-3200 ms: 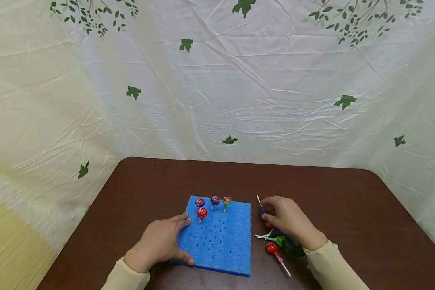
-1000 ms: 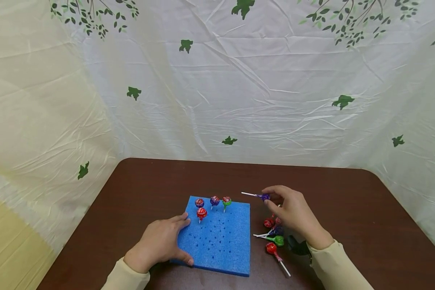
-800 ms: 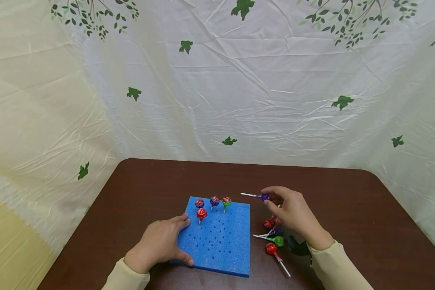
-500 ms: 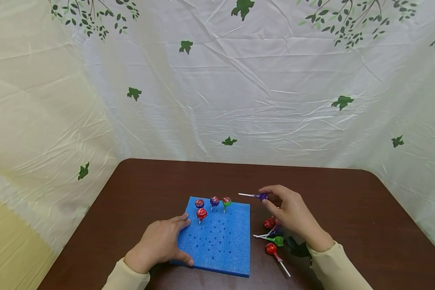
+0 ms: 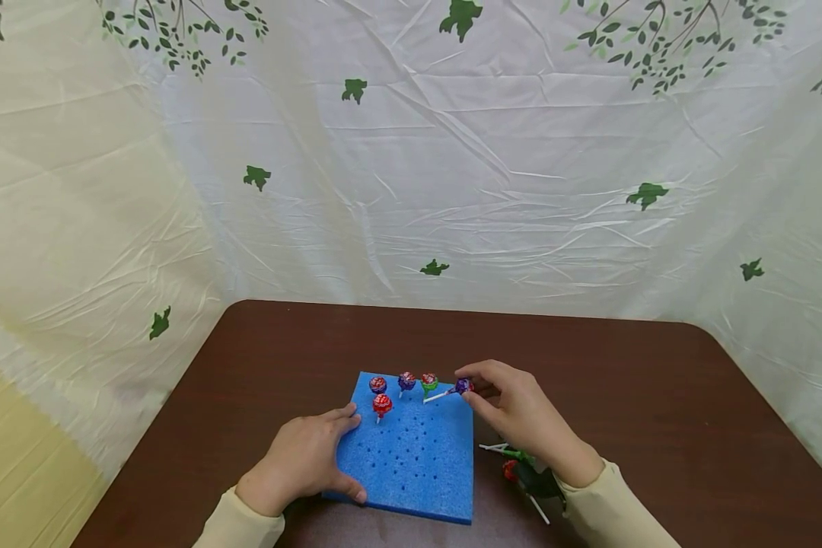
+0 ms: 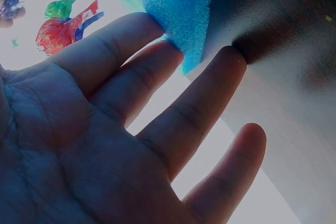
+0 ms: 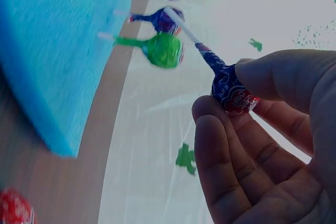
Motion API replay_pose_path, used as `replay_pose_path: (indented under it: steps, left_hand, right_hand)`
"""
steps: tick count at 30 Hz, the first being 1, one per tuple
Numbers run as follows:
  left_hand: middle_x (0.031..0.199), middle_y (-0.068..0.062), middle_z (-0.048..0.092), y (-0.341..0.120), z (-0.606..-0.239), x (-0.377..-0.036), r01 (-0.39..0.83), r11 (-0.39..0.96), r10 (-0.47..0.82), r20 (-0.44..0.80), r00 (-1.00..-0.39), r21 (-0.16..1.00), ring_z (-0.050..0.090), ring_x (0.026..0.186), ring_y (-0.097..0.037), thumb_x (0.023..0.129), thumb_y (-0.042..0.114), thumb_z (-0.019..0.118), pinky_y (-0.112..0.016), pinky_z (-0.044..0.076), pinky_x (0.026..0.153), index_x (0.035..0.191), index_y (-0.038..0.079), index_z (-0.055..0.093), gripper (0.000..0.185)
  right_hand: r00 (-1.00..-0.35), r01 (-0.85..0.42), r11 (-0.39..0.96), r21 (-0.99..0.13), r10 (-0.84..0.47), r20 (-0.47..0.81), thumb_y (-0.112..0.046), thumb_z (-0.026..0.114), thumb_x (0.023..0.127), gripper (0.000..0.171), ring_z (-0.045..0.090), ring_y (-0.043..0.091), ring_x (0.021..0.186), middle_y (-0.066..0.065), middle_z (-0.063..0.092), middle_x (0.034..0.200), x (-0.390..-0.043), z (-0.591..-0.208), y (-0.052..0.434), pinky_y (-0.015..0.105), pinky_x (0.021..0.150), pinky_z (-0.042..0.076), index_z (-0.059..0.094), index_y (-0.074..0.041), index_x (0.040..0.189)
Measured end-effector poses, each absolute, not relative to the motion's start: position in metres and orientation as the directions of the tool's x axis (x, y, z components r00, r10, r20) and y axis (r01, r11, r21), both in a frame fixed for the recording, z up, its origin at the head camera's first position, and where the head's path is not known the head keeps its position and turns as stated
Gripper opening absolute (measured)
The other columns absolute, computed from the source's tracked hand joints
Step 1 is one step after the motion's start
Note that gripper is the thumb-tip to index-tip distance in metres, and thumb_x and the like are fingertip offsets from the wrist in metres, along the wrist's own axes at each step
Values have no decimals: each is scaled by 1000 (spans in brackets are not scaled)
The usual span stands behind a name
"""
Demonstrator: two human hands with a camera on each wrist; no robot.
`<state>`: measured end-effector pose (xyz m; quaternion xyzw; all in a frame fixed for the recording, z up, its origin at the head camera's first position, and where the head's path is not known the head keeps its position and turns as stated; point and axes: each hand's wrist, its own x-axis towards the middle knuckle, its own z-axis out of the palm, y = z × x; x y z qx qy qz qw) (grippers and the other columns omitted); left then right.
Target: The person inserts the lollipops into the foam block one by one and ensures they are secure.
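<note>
A blue foam board (image 5: 411, 487) dotted with small holes lies on the table. My left hand (image 5: 304, 457) rests at its left edge, fingers extended and thumb by the front corner; the left wrist view shows the fingertips (image 6: 152, 24) against the foam. Between thumb and fingers, my right hand (image 5: 520, 415) pinches a purple lollipop (image 5: 462, 386) by its wrapped head, over the board's far right corner. The white stick points left and down, overlapping the base of a green lollipop (image 5: 429, 380). Two purple lollipops (image 5: 406, 380) and a red lollipop (image 5: 381, 403) also stand in the board.
Right of the board lie loose lollipops, among them a red one (image 5: 510, 469) and a green one (image 5: 520, 454), partly hidden by my right hand and its dark wrist camera (image 5: 541, 483). Behind the brown table (image 5: 657, 403) hangs a white leaf-patterned curtain (image 5: 520, 190).
My right hand has lifted the purple lollipop from the loose ones and carried it left over the board. Its stick, level before, now slants downward. The left hand stays in place.
</note>
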<state>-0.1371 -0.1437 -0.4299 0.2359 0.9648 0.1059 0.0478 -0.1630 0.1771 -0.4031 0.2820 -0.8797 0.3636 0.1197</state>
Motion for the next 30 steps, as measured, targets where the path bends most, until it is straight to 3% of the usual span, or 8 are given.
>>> replay_pose_path:
  steps: [10, 30]
  left_hand:
    - [145, -9, 54, -144, -431, -137, 439, 868, 461, -53, -886, 231, 58, 123, -34, 54, 75, 81, -56, 50, 90, 135, 10, 64, 105]
    - [144, -10, 54, -147, -434, -139, 457, 864, 474, -35, -880, 211, 60, 119, -34, 53, 77, 80, -54, 52, 88, 134, 9, 64, 106]
  right_hand:
    - [-767, -642, 577, -505, -474, 434, -9, 79, 87, 35, 64, 8, 90, -5, 67, 113, -162, -397, 150, 33, 74, 58, 71, -13, 121]
    - [-760, -645, 626, -439, -462, 457, -11, 82, 84, 35, 67, 10, 93, 0, 67, 115, -158, -407, 116, 28, 79, 57, 72, -13, 118]
